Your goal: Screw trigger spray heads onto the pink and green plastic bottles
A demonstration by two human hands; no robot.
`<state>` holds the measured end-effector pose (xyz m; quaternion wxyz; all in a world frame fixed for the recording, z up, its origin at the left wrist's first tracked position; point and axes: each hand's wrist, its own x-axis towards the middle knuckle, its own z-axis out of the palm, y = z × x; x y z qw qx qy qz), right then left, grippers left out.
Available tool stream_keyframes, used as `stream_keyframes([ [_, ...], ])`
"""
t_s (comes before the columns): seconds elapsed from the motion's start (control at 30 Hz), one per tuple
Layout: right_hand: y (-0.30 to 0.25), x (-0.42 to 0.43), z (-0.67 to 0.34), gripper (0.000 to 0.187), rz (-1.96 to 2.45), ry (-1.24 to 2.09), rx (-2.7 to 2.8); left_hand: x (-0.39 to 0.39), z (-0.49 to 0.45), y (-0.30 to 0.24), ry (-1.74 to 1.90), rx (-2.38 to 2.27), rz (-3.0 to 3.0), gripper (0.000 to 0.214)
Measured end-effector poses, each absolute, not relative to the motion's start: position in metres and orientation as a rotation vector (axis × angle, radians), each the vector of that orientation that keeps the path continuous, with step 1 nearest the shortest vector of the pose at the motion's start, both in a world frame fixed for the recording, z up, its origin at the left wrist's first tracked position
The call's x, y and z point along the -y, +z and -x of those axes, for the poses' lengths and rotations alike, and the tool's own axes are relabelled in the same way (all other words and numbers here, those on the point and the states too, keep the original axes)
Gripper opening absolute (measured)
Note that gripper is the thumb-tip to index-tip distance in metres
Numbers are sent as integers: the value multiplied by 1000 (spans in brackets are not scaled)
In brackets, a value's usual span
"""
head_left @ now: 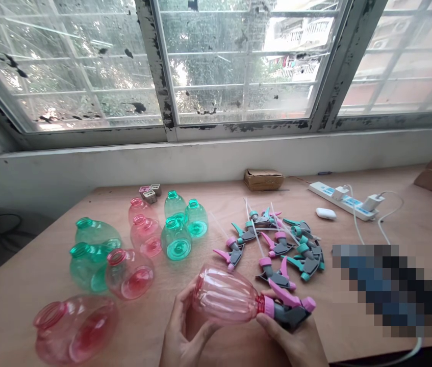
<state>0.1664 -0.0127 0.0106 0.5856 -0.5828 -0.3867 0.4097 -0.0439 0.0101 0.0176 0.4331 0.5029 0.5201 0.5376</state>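
A clear pink spray bottle [225, 296] lies sideways in the air at the table's front edge, its base to the left. My left hand [181, 331] is wrapped round the base end. At the neck, my right hand [296, 341] has its thumb and fingers closed on the pink collar of the grey and pink spray head [293, 312]. The collar sits on the bottle's neck; how tightly cannot be seen. Just beyond lies a loose pink and grey spray head [277, 275]. Nearest on the left is an open pink bottle [76, 326] without a head.
Several open green bottles [176, 239] and pink bottles [129, 275] stand or lie at left. Loose spray heads with tubes [307, 255] lie at centre right. Behind are a cardboard box [263, 180], a power strip [344, 200] and a white case [326, 213]. A blurred dark object [384, 290] lies right.
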Motion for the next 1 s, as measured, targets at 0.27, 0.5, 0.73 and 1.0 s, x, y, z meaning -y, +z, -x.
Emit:
stream_keyframes([
  [0.27,11,12,-167,33,1293,977,867,-12,39,14,1411,-1334,-1301,57],
  [0.5,10,9,-166,34,1249,1096,784,-7,42,17,1324,-1237,-1241,50],
  [0.73,1,10,-169,41,1152,1207,692,-8,47,18,1263,-1333,-1568,46],
  [1.0,2,12,-166,37,1281,1032,857,-6,51,17,1247,-1236,-1290,53],
])
